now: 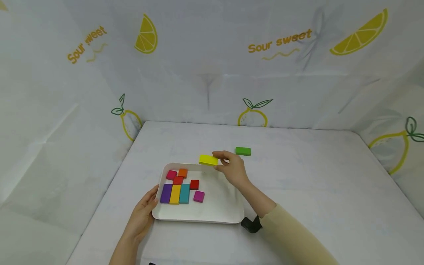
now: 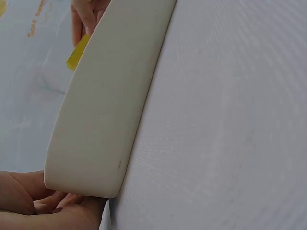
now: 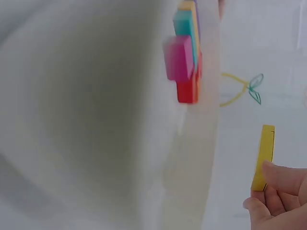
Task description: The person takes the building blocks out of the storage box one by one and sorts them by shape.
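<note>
Left hand curled round tray edge, likely steadying it. Right hand pinches yellow block by end, rest unobstructed; green block just beyond.

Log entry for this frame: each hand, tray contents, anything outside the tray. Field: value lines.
right_hand: right hand pinches yellow block by one end, raised near the tray's far rim
left_hand: left hand holds the left side of the white tray
long_in_tray: purple block, amber block, teal block, side by side
small_in_tray: pink block, orange block, red block, darker red block, magenta block
outside_tray: green block on table
</note>
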Motion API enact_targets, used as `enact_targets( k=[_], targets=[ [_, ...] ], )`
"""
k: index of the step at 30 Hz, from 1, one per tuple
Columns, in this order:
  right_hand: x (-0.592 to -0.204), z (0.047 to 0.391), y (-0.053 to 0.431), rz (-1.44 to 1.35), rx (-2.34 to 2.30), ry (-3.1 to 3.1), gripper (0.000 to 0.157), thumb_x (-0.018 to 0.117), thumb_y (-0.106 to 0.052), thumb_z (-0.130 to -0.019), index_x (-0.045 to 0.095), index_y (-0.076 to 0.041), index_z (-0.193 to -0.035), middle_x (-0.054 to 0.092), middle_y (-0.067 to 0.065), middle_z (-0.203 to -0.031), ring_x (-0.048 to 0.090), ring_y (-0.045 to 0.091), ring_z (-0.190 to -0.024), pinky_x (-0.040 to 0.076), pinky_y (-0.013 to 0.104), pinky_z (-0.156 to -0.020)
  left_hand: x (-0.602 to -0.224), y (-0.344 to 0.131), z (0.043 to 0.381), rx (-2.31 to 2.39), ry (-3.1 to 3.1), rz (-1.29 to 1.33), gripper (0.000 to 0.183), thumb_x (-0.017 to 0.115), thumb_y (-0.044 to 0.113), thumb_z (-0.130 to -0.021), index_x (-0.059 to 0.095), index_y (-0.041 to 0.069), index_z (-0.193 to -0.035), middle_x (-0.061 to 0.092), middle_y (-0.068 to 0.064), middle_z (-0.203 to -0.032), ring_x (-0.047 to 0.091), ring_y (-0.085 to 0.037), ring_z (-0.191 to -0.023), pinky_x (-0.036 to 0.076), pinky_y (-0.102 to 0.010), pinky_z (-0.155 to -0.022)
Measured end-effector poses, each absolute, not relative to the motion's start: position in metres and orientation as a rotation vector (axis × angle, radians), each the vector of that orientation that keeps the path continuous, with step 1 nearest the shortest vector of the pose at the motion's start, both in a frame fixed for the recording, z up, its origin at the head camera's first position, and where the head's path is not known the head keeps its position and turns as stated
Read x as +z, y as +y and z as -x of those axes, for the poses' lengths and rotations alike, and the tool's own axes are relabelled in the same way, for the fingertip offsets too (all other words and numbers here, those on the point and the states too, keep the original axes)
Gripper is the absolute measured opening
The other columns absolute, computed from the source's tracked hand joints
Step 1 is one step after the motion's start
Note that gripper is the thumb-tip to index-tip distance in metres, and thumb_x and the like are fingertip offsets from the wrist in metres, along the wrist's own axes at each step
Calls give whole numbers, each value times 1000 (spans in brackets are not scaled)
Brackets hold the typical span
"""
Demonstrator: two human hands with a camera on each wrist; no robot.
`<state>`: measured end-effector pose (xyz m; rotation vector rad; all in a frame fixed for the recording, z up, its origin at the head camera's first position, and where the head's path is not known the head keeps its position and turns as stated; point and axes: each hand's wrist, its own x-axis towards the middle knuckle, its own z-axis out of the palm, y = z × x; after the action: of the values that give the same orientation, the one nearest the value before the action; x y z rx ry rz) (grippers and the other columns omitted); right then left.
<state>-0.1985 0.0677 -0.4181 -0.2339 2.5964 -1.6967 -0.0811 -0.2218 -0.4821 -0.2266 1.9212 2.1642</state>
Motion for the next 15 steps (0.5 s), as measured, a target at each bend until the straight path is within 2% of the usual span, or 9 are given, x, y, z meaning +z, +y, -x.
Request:
enact_targets(
  k=[7, 15],
  targets=[
    [-409, 218, 110, 213, -1711, 2638, 45, 73, 3, -84, 64, -5, -128, 65, 13, -133, 57, 27, -129, 50, 30, -105, -479, -220, 81, 2153, 1932, 238, 56, 37, 16, -107, 15, 12, -159, 10, -9, -169, 15, -25, -154, 40, -3, -97],
    [-422, 255, 176, 48, -1638, 2760, 45, 67, 2, -89, 60, -3, -133, 60, 16, -138, 52, 30, -134, 46, 36, -111, -479, -220, 81, 2150, 1936, 237, 56, 36, 16, -108, 15, 12, -159, 10, -9, -169, 15, -27, -154, 40, -3, -97]
  ],
)
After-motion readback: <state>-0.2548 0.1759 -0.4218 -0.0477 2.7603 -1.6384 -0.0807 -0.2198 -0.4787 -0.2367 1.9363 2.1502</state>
